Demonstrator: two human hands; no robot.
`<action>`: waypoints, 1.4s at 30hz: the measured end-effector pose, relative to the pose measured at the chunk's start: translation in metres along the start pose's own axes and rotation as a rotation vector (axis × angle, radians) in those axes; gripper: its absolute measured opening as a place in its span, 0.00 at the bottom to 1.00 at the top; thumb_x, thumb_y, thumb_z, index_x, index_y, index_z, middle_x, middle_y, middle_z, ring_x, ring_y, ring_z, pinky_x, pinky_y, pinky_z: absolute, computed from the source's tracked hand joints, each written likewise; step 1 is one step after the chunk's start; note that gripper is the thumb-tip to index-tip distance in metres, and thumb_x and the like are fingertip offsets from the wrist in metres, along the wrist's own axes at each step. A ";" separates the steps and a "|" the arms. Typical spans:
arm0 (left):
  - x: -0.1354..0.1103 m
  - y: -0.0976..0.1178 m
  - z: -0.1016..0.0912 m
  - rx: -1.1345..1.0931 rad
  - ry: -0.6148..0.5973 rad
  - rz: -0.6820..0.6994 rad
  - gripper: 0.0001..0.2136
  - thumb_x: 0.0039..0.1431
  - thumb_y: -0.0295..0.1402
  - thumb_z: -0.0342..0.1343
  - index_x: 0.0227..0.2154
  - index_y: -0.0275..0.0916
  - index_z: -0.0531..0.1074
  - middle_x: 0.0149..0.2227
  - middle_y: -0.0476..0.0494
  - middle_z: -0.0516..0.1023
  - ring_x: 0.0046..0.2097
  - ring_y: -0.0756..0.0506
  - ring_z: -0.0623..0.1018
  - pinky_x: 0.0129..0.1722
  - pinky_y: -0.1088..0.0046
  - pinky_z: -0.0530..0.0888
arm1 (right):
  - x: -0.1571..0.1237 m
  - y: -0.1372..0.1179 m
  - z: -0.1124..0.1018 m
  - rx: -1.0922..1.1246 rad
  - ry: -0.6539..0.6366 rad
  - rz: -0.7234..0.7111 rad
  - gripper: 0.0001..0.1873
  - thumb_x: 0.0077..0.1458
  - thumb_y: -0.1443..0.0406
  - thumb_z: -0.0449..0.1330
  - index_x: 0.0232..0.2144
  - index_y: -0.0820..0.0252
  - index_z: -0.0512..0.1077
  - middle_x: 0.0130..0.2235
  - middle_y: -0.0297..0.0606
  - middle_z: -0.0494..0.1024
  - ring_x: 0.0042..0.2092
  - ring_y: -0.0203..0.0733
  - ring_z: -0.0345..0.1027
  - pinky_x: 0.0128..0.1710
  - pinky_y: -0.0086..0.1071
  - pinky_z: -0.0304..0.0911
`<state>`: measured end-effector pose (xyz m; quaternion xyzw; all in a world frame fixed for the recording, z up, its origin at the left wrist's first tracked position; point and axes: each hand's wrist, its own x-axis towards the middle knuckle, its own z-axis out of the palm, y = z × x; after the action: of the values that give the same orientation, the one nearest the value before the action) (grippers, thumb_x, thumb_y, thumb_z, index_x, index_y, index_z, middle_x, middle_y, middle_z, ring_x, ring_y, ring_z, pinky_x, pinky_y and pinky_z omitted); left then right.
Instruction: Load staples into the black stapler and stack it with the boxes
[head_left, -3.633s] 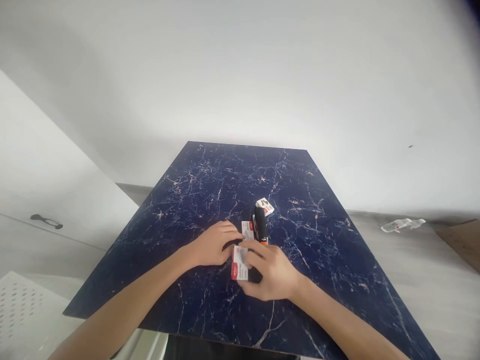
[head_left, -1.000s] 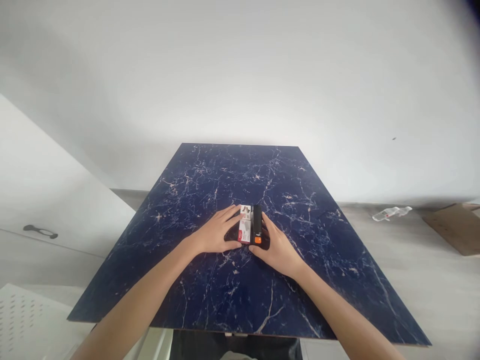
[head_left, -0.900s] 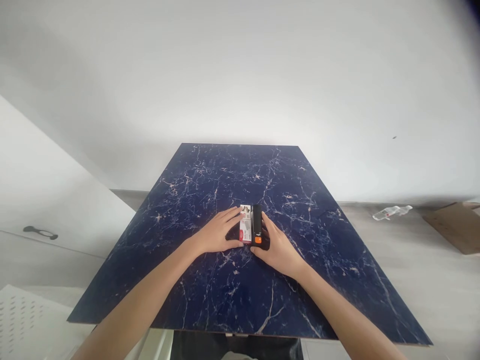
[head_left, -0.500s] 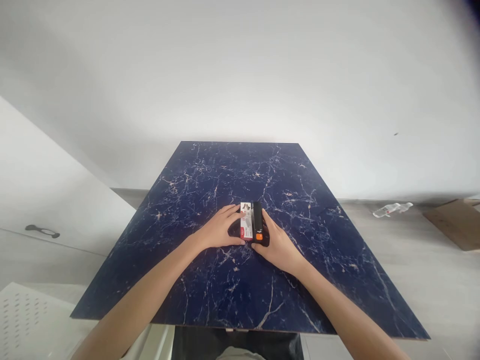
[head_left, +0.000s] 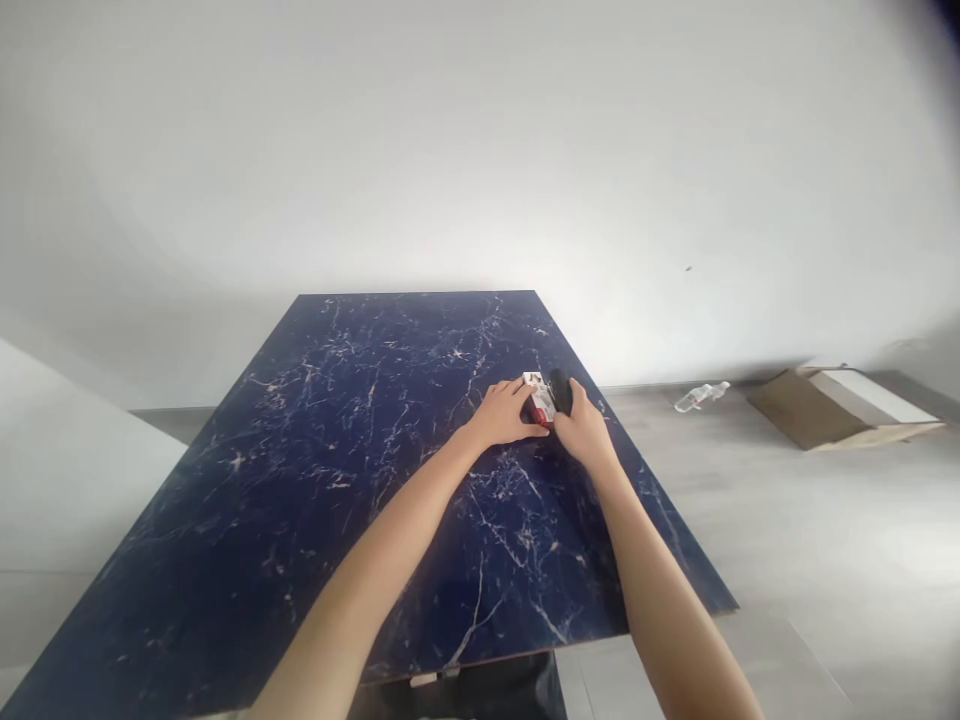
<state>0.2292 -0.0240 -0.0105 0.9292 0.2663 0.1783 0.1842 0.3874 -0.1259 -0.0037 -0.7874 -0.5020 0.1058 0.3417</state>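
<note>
Near the right edge of the table, my left hand (head_left: 506, 412) is closed around a small white and red printed box (head_left: 539, 398), fingers at its far end and thumb by the near end. Close beside the box, on its right, is a black, oblong object (head_left: 560, 388) that looks like a stapler. My right hand (head_left: 585, 428) grips this from the right side, covering its near end. The two things are side by side, nearly touching.
A dark blue marble-patterned table (head_left: 337, 470) fills the middle, with a white wall (head_left: 420, 150) behind it. On the floor to the right lie clear plastic bottles (head_left: 701, 396) and an open cardboard box (head_left: 817, 410).
Both hands have moved right and farther away across the table, together with the box and the black stapler-like object. The view has turned right. The object's orange part is now hidden.
</note>
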 end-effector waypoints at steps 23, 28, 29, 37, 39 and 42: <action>0.042 0.020 0.028 -0.003 -0.021 0.016 0.42 0.55 0.60 0.58 0.67 0.43 0.58 0.71 0.36 0.58 0.68 0.29 0.62 0.65 0.48 0.60 | 0.034 0.025 -0.009 0.067 0.168 0.247 0.33 0.54 0.63 0.50 0.63 0.55 0.66 0.51 0.46 0.79 0.49 0.55 0.72 0.51 0.46 0.66; 0.043 0.018 0.030 -0.004 -0.021 0.008 0.43 0.54 0.61 0.59 0.67 0.43 0.59 0.71 0.35 0.58 0.68 0.28 0.62 0.65 0.47 0.61 | 0.034 0.025 -0.012 0.079 0.157 0.258 0.32 0.53 0.63 0.52 0.61 0.54 0.68 0.51 0.46 0.79 0.50 0.56 0.72 0.52 0.48 0.66; 0.043 0.018 0.030 -0.006 -0.020 0.009 0.43 0.54 0.61 0.59 0.67 0.43 0.59 0.71 0.35 0.58 0.68 0.28 0.62 0.65 0.46 0.61 | 0.034 0.025 -0.012 0.081 0.157 0.258 0.32 0.52 0.63 0.52 0.61 0.54 0.68 0.50 0.46 0.79 0.50 0.57 0.72 0.52 0.49 0.66; 0.038 0.021 0.024 -0.133 0.086 0.022 0.44 0.56 0.57 0.61 0.70 0.42 0.54 0.69 0.35 0.61 0.67 0.30 0.64 0.65 0.48 0.62 | 0.033 0.022 -0.014 0.128 0.280 0.214 0.33 0.54 0.64 0.52 0.63 0.60 0.63 0.56 0.49 0.74 0.56 0.55 0.68 0.57 0.49 0.63; 0.032 0.023 0.020 -0.236 0.245 -0.033 0.33 0.65 0.51 0.54 0.68 0.42 0.58 0.66 0.36 0.67 0.65 0.35 0.67 0.64 0.53 0.64 | 0.027 0.014 -0.015 0.108 0.453 0.141 0.31 0.56 0.65 0.51 0.63 0.63 0.62 0.60 0.51 0.70 0.61 0.54 0.62 0.63 0.50 0.57; 0.013 0.023 0.011 -0.315 0.455 -0.146 0.19 0.72 0.40 0.47 0.60 0.39 0.66 0.57 0.37 0.75 0.59 0.40 0.73 0.61 0.58 0.69 | 0.008 -0.009 -0.002 0.084 0.655 -0.091 0.25 0.60 0.65 0.51 0.59 0.63 0.66 0.57 0.52 0.71 0.62 0.56 0.60 0.64 0.54 0.54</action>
<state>0.2539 -0.0374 -0.0070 0.8037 0.3359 0.4077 0.2741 0.3862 -0.1176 0.0052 -0.7416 -0.3956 -0.1479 0.5212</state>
